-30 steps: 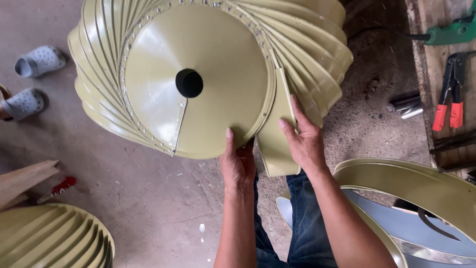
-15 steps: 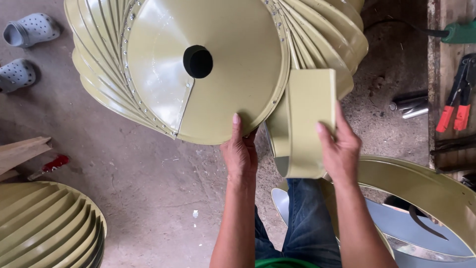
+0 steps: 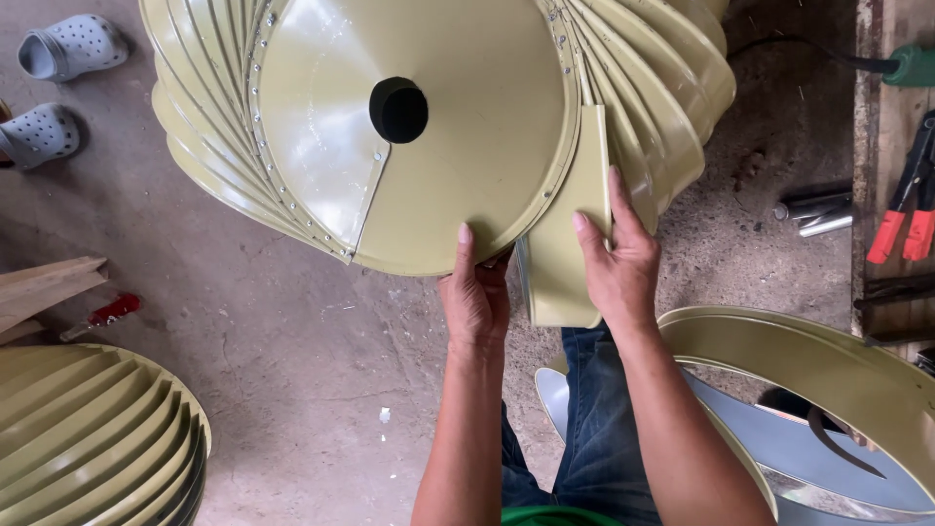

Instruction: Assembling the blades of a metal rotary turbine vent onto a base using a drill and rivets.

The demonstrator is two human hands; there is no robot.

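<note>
A large olive-green metal turbine ventilator (image 3: 292, 127) lies on its side before me, its cone-shaped top plate (image 3: 467, 146) with a black centre hole facing up. My left hand (image 3: 474, 287) grips the lower rim of that plate, thumb on top. My right hand (image 3: 616, 255) holds a loose olive-green curved blade (image 3: 565, 263) against the plate's right rim, beside the row of fitted blades (image 3: 662, 88). The blade's lower end hangs free over my knees.
A stack of ribbed olive vent parts (image 3: 88, 438) sits bottom left. An olive metal ring (image 3: 828, 360) lies at right. Red-handled pliers (image 3: 901, 209) and a green tool (image 3: 911, 63) rest on a wooden bench. Grey clogs (image 3: 58, 83) and wood scraps (image 3: 44, 287) lie left; metal pins (image 3: 813, 214) on the floor.
My right hand has swung the loose blade from flat and held apart back in against the plate's rim. The left hand stays on the rim.
</note>
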